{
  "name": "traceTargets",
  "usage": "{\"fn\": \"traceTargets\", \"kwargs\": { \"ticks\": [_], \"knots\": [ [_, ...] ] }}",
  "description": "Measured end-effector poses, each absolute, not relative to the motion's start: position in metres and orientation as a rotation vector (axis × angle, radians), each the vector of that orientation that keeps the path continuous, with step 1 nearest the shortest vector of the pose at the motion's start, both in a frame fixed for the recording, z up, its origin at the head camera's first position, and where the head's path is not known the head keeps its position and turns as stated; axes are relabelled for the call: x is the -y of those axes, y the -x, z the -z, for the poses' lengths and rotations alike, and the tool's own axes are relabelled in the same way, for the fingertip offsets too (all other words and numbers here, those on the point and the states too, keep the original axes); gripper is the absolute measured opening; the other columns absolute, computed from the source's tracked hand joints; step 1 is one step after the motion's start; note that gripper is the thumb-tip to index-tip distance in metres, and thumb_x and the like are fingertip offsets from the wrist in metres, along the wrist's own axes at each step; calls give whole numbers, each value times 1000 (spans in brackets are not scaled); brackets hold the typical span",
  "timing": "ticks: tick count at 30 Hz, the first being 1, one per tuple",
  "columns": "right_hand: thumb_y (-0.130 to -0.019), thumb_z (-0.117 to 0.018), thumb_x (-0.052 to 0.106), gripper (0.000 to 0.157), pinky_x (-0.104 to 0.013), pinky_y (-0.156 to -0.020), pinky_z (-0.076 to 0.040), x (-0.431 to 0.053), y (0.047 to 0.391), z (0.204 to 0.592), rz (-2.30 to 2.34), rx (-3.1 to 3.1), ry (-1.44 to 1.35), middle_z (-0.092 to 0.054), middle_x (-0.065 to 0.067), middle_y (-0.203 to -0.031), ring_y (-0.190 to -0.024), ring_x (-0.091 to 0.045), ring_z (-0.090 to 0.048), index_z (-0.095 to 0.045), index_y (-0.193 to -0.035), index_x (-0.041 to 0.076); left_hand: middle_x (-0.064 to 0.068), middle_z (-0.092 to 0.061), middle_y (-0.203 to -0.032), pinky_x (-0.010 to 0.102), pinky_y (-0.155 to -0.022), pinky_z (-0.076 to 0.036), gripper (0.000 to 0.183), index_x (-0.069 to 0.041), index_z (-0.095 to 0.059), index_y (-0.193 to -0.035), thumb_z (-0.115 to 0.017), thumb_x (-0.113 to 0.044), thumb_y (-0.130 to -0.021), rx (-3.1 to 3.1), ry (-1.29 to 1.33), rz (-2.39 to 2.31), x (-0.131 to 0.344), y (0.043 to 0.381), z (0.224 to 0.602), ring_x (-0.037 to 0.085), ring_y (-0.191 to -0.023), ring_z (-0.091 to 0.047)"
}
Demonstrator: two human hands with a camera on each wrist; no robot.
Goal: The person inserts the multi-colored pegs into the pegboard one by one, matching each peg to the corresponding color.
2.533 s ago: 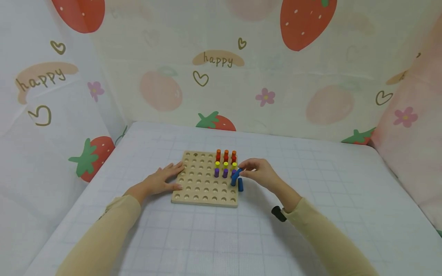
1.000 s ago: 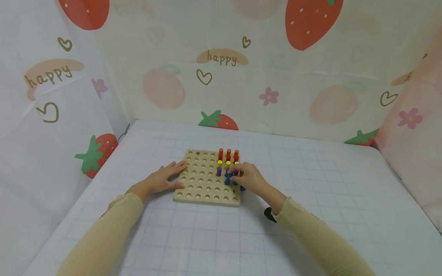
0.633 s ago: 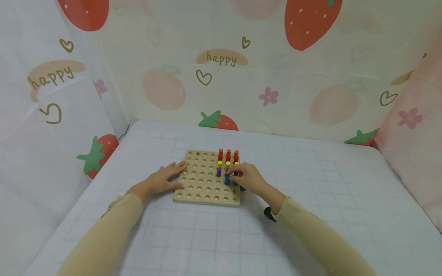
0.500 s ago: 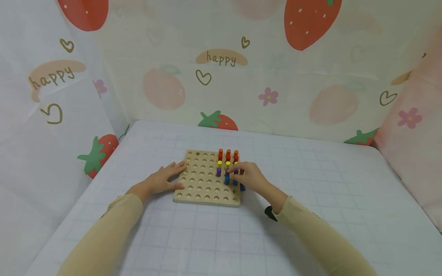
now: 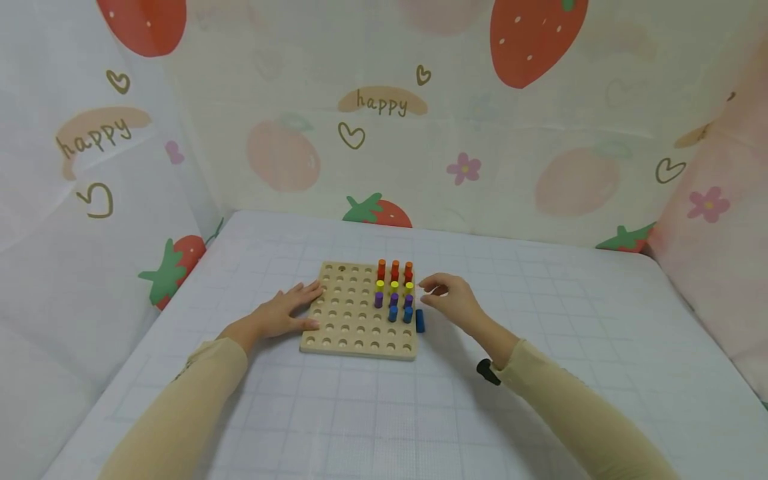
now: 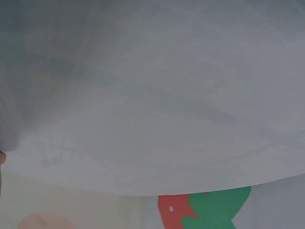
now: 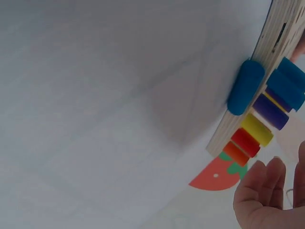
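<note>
A wooden pegboard (image 5: 342,317) lies on the table with rows of round holes. Upright pegs stand at its right side: orange and red ones at the back, then yellow pegs (image 5: 394,287), purple pegs (image 5: 379,301) and two blue pegs (image 5: 393,313). One loose blue peg (image 5: 420,321) lies on the table against the board's right edge, also seen in the right wrist view. My left hand (image 5: 282,313) rests with spread fingers on the board's left edge. To the right of the pegs, my right hand (image 5: 453,300) hovers with nothing between its bent fingers and thumb.
The white table (image 5: 336,413) has a faint grid and carries the board. Strawberry-patterned cloth (image 5: 504,193) hangs behind and on both sides. A black object (image 5: 488,371) sits at the right wrist. The left wrist view shows mostly table surface.
My right hand first let go of one blue peg in a hole, then stood a second in the hole to its left. It has since released that peg and drawn away rightward.
</note>
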State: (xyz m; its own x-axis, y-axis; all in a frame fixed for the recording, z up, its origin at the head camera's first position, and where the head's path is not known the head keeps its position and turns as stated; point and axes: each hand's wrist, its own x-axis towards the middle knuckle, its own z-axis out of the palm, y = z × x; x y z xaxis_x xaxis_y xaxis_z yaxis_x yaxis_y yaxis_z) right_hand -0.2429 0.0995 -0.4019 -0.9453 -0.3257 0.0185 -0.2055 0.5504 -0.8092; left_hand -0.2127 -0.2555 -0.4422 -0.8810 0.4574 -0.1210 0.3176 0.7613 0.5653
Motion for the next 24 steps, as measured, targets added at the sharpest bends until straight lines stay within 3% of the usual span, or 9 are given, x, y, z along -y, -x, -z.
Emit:
{"fn": "traceTargets", "kwargs": {
  "ticks": [7,18,24],
  "knots": [
    [-90,-67,1,32,-36,-86,-53,-109,248,404,1385,-2498,327,-60,-23,-118,-104,-30,-59,-60,-121,-6,16,-14,-160,67,-111,-1,88,-4,-25,-154,-62,-51,-90,-2707,-600,-798,255,213,442,44,-145,-6],
    [-89,-70,6,47,-28,-77,-51,-112,253,408,1217,-2352,231,-59,-17,-117,-96,-22,-56,-56,-134,0,18,-15,-160,68,-110,-2,85,-2,-26,-153,-62,-48,-91,-2703,-605,-811,254,212,440,45,-144,-7],
    [-88,-71,7,50,-29,-80,-50,-110,257,411,1087,-2332,250,-61,-14,-115,-91,-20,-55,-55,-135,1,19,-15,-159,68,-110,-1,85,-3,-27,-153,-62,-49,-91,-2700,-600,-815,254,212,441,45,-144,-7]
  ]
}}
